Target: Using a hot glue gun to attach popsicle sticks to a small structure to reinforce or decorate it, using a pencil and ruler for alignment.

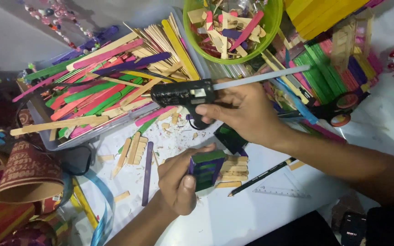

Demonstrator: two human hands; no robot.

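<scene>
Along the table's [233, 218] left edge sit patterned paper cups [26, 173] and a blue ribbon [101, 205]; just beyond them a clear tray [46, 136], heaped with coloured craft sticks [101, 86], fills the far left corner; loose sticks [133, 150] and a purple one [147, 173] lie on the white surface below the tray. Near the middle of the front edge the left hand [178, 187] is clenched around a small block of glued sticks [204, 168], green on top with purple sides, thumb pressed on its near face; the block is held just above the table, touching a short stack of plain sticks [233, 168]. Above it the right hand [242, 114] grasps a black glue gun [181, 93], fingers wrapped round the handle, nozzle pointing left over the tray, a pale glue rod [261, 77] sticking out behind. A dark square piece [230, 136] lies under that hand; a pencil [261, 175] and clear set square [281, 191] lie to the right. At the far edge stands a green bowl [270, 27] of stick scraps; bundled sticks [329, 73] and scissors [338, 109] occupy the far right corner.
</scene>
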